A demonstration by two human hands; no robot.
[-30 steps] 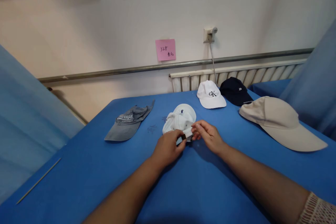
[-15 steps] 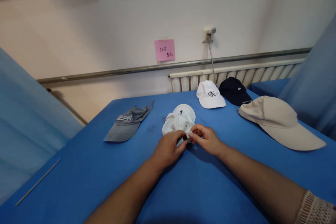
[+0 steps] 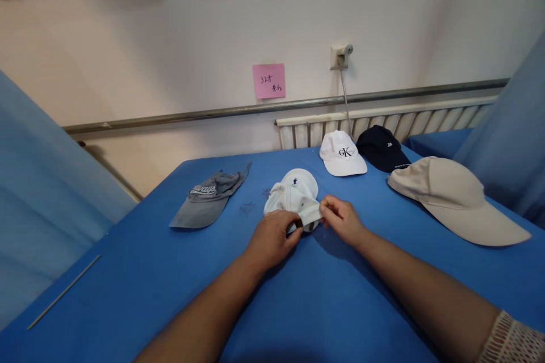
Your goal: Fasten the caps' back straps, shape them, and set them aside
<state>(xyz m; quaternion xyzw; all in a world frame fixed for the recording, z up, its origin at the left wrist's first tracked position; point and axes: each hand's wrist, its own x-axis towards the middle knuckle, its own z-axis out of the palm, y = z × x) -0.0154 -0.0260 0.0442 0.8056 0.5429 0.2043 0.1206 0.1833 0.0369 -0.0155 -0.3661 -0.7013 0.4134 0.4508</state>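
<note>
A pale, whitish baseball cap (image 3: 289, 197) with a small dark emblem lies on the blue-covered table, its brim pointing away from me. My left hand (image 3: 275, 238) pinches the back strap near a dark buckle-like piece, thumb and fingers closed. At the strap's right side, my right hand (image 3: 340, 220) grips the cap's edge between thumb and fingers and holds the fabric stretched out. Part of the strap and buckle is hidden behind my left fingers.
A grey cap (image 3: 206, 198) lies to the left. At the right are a white cap (image 3: 340, 152), a black cap (image 3: 381, 147) and a large beige cap (image 3: 455, 195). A thin stick (image 3: 63, 292) lies along the left edge. Behind stands a radiator (image 3: 387, 119).
My right hand has moved slightly right, away from my left, drawing the cap's back edge outward. My left hand stays at the strap.
</note>
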